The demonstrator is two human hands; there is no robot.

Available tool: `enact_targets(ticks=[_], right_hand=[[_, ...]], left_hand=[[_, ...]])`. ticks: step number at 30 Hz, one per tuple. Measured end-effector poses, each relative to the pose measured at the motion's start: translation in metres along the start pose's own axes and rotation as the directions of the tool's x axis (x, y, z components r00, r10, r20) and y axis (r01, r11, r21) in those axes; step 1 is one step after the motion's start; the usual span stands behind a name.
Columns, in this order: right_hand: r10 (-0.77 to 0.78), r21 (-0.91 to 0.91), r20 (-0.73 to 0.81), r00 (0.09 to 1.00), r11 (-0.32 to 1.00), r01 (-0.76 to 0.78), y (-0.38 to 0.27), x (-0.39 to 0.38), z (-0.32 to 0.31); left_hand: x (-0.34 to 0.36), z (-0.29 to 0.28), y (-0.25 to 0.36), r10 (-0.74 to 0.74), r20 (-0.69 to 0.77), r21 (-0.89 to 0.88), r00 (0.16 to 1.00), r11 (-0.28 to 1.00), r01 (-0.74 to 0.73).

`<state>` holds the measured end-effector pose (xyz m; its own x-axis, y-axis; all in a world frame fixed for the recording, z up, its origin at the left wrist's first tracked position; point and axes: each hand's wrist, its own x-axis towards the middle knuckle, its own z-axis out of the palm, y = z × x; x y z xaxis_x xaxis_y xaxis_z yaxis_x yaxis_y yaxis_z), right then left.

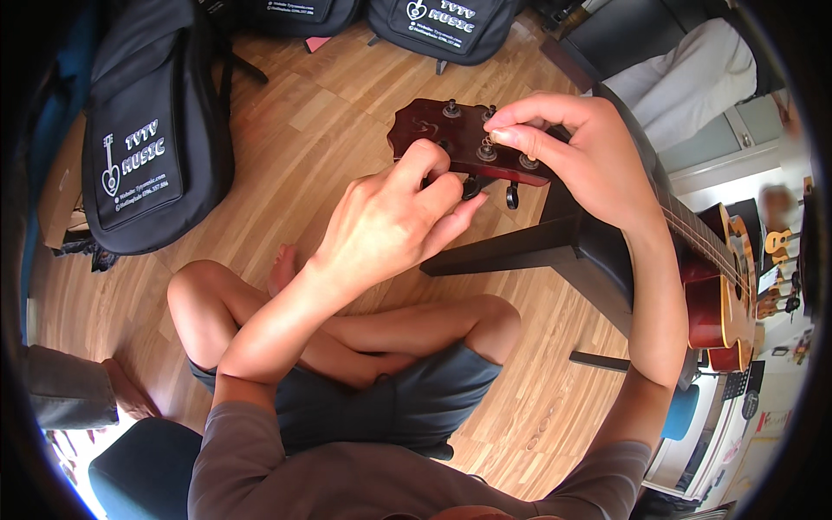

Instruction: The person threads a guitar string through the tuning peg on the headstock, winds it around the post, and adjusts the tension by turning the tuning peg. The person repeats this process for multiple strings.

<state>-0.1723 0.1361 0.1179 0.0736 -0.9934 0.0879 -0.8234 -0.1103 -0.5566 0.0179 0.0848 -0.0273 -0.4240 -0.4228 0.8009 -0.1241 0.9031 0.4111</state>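
Note:
A dark red guitar headstock (424, 121), with metal posts and black tuning pegs (512, 196), lies across the upper middle. The guitar's body (719, 312) is at the right, over a black padded stool (576, 243). My left hand (386, 221) is curled at the headstock's near side, fingers closed round a tuning peg (471, 186) and partly hiding it. My right hand (581, 152) pinches thumb and index finger on a thin coiled string (488, 141) just above a tuning post. My crossed bare legs are below on the wooden floor.
Black padded bags (156, 61) lie at upper left and top. Another person's trousered leg and bare foot (130, 390) are at lower left; pale trousers (685, 78) show at upper right. A dark seat (139, 468) sits at lower left. Guitars (777, 247) hang at far right.

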Motion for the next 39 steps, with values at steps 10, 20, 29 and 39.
enact_targets(ticks=[10, 20, 29, 39], right_hand=[[-0.063, 0.022, -0.001, 0.998, 0.998, 0.063, 0.004, -0.001, 0.001], [0.031, 0.078, 0.005, 1.000, 0.996, -0.031, -0.006, -0.002, -0.001], [0.007, 0.078, 0.000, 1.000, 0.997, -0.007, -0.003, -0.001, 0.000], [0.060, 0.096, 0.001, 0.998, 0.994, -0.060, -0.004, 0.000, 0.000]], left_hand=[[0.001, -0.012, 0.005, 0.010, 0.155, 0.016, 0.988, 1.000, -0.013], [0.004, -0.003, 0.005, -0.034, 0.002, -0.044, 0.999, 0.998, 0.034], [0.001, 0.005, 0.006, 0.060, -0.020, 0.004, 0.998, 0.998, -0.060], [0.002, -0.004, 0.001, 0.011, -0.006, -0.043, 1.000, 0.999, -0.011]])
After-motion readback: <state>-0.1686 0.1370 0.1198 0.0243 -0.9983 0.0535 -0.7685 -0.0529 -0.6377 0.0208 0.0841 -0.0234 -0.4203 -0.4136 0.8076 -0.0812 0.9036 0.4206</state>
